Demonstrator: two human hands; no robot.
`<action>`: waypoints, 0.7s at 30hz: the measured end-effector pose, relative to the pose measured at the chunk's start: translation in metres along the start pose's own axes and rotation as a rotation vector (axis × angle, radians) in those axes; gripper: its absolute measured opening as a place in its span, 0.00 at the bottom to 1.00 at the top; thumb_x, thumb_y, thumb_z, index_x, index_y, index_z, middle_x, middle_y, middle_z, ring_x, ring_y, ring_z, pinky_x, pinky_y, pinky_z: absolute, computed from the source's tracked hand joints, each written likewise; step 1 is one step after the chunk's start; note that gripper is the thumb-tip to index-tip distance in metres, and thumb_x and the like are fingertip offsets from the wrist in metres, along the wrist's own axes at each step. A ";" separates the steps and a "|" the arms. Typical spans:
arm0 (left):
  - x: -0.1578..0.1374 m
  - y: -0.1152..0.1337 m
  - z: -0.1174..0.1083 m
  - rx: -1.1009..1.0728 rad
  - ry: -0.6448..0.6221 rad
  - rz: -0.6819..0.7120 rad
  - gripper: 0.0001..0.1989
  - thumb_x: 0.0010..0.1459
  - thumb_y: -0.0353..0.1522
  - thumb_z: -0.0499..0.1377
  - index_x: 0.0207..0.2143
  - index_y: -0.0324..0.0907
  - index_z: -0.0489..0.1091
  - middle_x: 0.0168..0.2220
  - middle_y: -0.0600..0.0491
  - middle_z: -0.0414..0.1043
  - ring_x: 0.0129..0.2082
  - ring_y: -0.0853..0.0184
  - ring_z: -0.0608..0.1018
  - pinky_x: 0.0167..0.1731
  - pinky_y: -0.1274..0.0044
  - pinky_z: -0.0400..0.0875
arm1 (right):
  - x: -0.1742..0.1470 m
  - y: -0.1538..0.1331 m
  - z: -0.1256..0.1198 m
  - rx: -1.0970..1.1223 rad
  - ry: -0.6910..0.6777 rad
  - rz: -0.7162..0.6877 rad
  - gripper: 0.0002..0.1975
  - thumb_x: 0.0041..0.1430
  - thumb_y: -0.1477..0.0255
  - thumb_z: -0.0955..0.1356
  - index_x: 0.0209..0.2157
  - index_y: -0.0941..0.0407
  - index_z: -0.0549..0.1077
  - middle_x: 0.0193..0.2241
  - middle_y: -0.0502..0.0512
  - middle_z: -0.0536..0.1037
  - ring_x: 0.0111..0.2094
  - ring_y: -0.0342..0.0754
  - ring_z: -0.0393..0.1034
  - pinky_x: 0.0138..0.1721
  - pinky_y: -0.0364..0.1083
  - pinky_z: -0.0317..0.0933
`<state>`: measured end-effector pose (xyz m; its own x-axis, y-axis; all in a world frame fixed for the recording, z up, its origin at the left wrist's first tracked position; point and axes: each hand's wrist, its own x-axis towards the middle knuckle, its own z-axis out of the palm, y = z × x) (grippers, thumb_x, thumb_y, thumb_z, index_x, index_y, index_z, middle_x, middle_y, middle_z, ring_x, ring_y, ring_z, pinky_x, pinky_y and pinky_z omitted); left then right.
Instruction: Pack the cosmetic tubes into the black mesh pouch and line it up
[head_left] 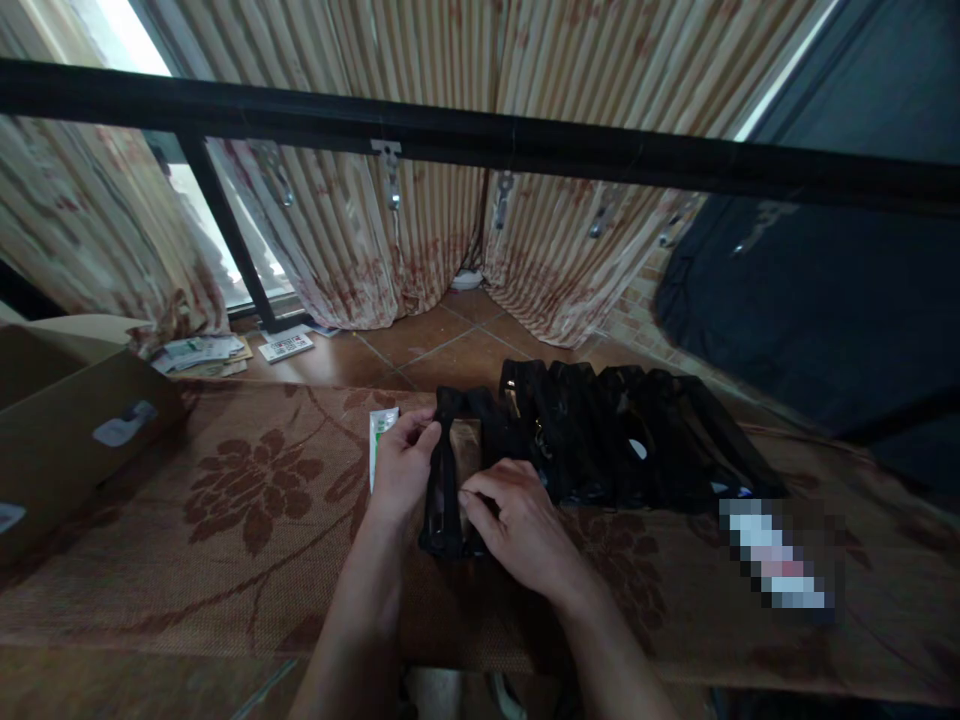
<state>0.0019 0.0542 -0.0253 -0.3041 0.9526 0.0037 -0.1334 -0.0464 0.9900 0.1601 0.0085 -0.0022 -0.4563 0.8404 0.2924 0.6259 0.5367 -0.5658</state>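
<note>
A small black pouch (442,500) with a shiny brown item or panel (466,450) along its middle lies on the patterned cloth in front of me. My left hand (405,460) pinches the pouch's upper left edge between thumb and fingers. Over its lower right side, my right hand (517,520) is closed, with thumb and forefinger pressed together at the pouch's edge. What exactly sits between those fingertips is too small to make out. A white and green packet (375,440) lies partly behind my left hand.
Several similar black pouches (585,440) stand in a row to the right, near a blurred-out item (776,555). An open cardboard box (90,430) occupies the left end of the cloth-covered surface (262,580). A dark rail (450,125) with metal clips crosses ahead, before curtains (420,240).
</note>
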 end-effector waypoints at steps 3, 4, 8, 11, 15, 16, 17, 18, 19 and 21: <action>0.001 -0.001 -0.002 0.007 -0.007 0.013 0.14 0.48 0.37 0.63 0.37 0.40 0.75 0.32 0.53 0.75 0.30 0.67 0.74 0.34 0.76 0.67 | -0.001 0.000 -0.002 0.052 -0.006 -0.022 0.10 0.64 0.74 0.66 0.29 0.53 0.76 0.24 0.47 0.75 0.33 0.45 0.67 0.44 0.47 0.54; 0.001 -0.002 -0.003 0.011 -0.002 0.017 0.14 0.48 0.37 0.63 0.37 0.40 0.75 0.31 0.53 0.75 0.30 0.67 0.74 0.34 0.76 0.67 | -0.002 0.000 -0.002 0.065 -0.013 -0.032 0.10 0.64 0.74 0.66 0.28 0.53 0.76 0.24 0.47 0.74 0.33 0.44 0.67 0.44 0.47 0.55; 0.002 -0.002 -0.004 0.032 0.013 0.008 0.16 0.48 0.40 0.64 0.37 0.39 0.75 0.30 0.53 0.75 0.30 0.66 0.74 0.34 0.75 0.68 | -0.003 0.001 0.002 0.068 0.025 -0.045 0.08 0.62 0.74 0.67 0.29 0.53 0.76 0.22 0.47 0.73 0.30 0.44 0.66 0.45 0.48 0.56; 0.002 -0.002 -0.005 0.056 0.028 0.018 0.16 0.49 0.40 0.64 0.36 0.39 0.75 0.31 0.52 0.76 0.31 0.66 0.75 0.34 0.75 0.68 | -0.003 0.001 0.008 0.072 0.124 -0.027 0.07 0.62 0.72 0.67 0.31 0.53 0.77 0.22 0.48 0.74 0.31 0.46 0.66 0.43 0.48 0.57; 0.001 -0.002 -0.005 0.068 0.036 0.023 0.16 0.49 0.40 0.63 0.36 0.39 0.76 0.32 0.52 0.76 0.31 0.66 0.74 0.34 0.76 0.67 | -0.002 0.000 0.014 0.070 0.237 0.002 0.07 0.63 0.72 0.67 0.34 0.52 0.77 0.25 0.49 0.76 0.32 0.47 0.67 0.40 0.47 0.58; 0.001 -0.002 -0.005 0.074 0.031 0.020 0.16 0.49 0.41 0.63 0.36 0.39 0.76 0.31 0.52 0.76 0.30 0.66 0.74 0.33 0.76 0.67 | -0.001 0.000 0.015 0.060 0.257 0.008 0.07 0.63 0.71 0.66 0.33 0.52 0.78 0.24 0.49 0.75 0.31 0.47 0.66 0.40 0.47 0.58; 0.001 -0.002 -0.005 0.082 0.027 0.018 0.16 0.50 0.41 0.63 0.35 0.39 0.76 0.31 0.52 0.76 0.30 0.66 0.74 0.33 0.76 0.67 | -0.001 0.000 0.015 0.051 0.274 0.015 0.07 0.63 0.71 0.66 0.33 0.52 0.78 0.23 0.49 0.75 0.31 0.47 0.66 0.39 0.47 0.58; 0.000 -0.002 -0.005 0.088 0.021 0.019 0.16 0.50 0.41 0.63 0.35 0.39 0.76 0.30 0.52 0.76 0.30 0.66 0.74 0.33 0.76 0.67 | 0.000 -0.001 0.014 0.045 0.290 0.022 0.07 0.63 0.70 0.67 0.32 0.52 0.77 0.22 0.49 0.74 0.30 0.47 0.66 0.38 0.47 0.58; 0.000 -0.003 -0.004 0.091 0.017 0.023 0.16 0.50 0.41 0.63 0.35 0.39 0.76 0.30 0.52 0.76 0.30 0.66 0.74 0.33 0.76 0.67 | 0.000 -0.002 0.014 0.044 0.308 0.032 0.07 0.62 0.69 0.67 0.31 0.52 0.77 0.21 0.49 0.73 0.29 0.47 0.65 0.38 0.47 0.58; -0.001 -0.003 -0.004 0.092 0.007 0.033 0.16 0.51 0.41 0.62 0.36 0.39 0.76 0.30 0.52 0.75 0.30 0.66 0.74 0.32 0.76 0.67 | 0.000 -0.004 0.013 0.055 0.333 0.052 0.07 0.61 0.66 0.69 0.30 0.53 0.77 0.20 0.49 0.72 0.29 0.47 0.65 0.37 0.47 0.59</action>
<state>-0.0012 0.0526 -0.0290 -0.3137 0.9488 0.0362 -0.0362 -0.0501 0.9981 0.1496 0.0055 -0.0099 -0.1877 0.8498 0.4925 0.6038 0.4953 -0.6245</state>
